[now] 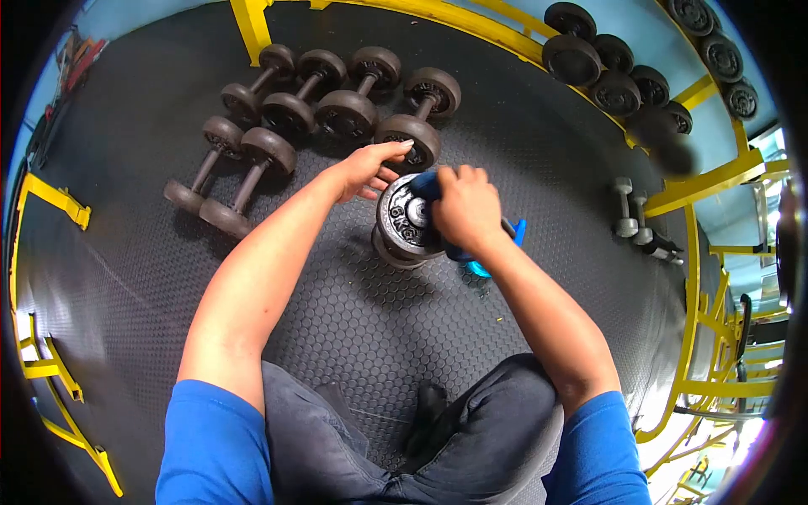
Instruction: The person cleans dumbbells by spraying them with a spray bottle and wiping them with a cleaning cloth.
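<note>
A dumbbell (pixel 399 220) marked "6KG" stands on end on the floor in front of me, its round face turned up. My right hand (pixel 467 206) is closed around a dark blue cloth (pixel 427 186) that touches the upper face of this dumbbell. To the dumbbell's upper left, my left hand (pixel 369 172) is held open, fingers apart and nothing in them. Behind the right wrist shows part of a bright blue object (pixel 519 231), mostly hidden, so its kind cannot be made out.
Several brown dumbbells (pixel 348 114) lie in rows on the black rubber floor (pixel 353 311), ahead and to the left. A yellow rack (pixel 703 187) with more weights (pixel 615 93) rises at the right. Two small grey dumbbells (pixel 624 207) lie near its foot.
</note>
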{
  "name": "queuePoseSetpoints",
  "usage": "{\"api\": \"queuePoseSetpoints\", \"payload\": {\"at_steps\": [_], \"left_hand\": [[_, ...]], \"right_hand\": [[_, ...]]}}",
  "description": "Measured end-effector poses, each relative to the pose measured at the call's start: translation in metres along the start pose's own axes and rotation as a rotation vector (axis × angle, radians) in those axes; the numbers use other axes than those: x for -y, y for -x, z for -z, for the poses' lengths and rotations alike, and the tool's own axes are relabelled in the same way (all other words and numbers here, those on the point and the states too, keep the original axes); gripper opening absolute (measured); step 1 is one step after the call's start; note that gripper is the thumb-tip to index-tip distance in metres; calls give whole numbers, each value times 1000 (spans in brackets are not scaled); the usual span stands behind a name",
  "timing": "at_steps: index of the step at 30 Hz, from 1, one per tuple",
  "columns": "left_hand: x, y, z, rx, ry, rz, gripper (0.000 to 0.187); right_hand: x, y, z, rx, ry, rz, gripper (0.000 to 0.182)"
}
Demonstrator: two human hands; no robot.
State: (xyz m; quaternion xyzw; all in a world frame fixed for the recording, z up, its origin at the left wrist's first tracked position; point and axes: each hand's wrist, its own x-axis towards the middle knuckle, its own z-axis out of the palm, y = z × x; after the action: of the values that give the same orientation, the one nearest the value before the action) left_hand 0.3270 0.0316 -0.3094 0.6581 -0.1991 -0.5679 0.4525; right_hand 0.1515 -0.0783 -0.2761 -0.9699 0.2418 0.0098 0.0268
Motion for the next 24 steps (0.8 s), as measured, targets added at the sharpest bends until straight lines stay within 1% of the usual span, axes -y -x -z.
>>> {"api": "queuePoseSetpoints", "payload": {"at_steps": [1, 2, 4, 5, 7, 8, 10, 11, 12, 13, 14, 15, 16, 17, 18, 19, 20, 21, 22, 24], "left_hand": [[0, -1, -1, 8, 2, -6, 95], [1, -3, -3, 20, 1, -11, 95], [1, -7, -7, 21, 13, -25, 94], [1, -8, -8, 28, 5, -28, 94], [0, -7, -9, 17, -7, -36, 92], [0, -5, -10, 24, -14, -35, 92], [0, 1, -11, 8, -9, -37, 89], [0, 2, -11, 6, -11, -33, 86], [2, 0, -12, -4, -44, -42, 80], [-2, 4, -16, -14, -61, -82, 77], [-5, 7, -21, -22, -77, -120, 74], [0, -1, -25, -85, -55, -199, 63], [19, -29, -23, -147, -80, -325, 56], [24, -35, -30, -210, -149, -378, 57], [30, -38, -37, -274, -219, -432, 58], [36, -43, -41, -303, -301, -313, 58], [29, -23, -57, -469, -483, -238, 55], [26, -16, -62, -500, -544, -259, 52], [26, -14, -65, -532, -606, -280, 51], [35, -9, -70, -566, -619, -385, 45]], "right_hand": [[4, 9, -2, -91, -195, 198, 51], [3, 10, -21, -190, -370, 471, 43], [13, 18, -4, 98, -345, 710, 50], [11, 18, 4, 96, -348, 700, 50], [1, 11, 20, 507, -230, 714, 44], [-6, 12, 30, 647, -184, 506, 39], [-31, 6, 40, 678, -193, 324, 38], [-40, 7, 42, 521, -234, 258, 41], [-47, 6, 42, 359, -271, 192, 44], [-53, 6, 31, 101, -352, 194, 46], [-55, 8, 13, -102, -558, 207, 48], [-58, 12, -8, -130, -590, 340, 49], [-58, 22, -23, -161, -621, 472, 50], [-46, 44, -24, -170, -472, 459, 55], [-42, 62, -32, -267, -368, 506, 61], [-45, 71, -49, -343, -493, 434, 61], [-49, 77, -70, -421, -617, 364, 62], [-48, 81, -85, -457, -770, 184, 56], [-47, 76, -90, -461, -918, 135, 49], [-44, 58, -90, -484, -1074, -17, 43]]}}
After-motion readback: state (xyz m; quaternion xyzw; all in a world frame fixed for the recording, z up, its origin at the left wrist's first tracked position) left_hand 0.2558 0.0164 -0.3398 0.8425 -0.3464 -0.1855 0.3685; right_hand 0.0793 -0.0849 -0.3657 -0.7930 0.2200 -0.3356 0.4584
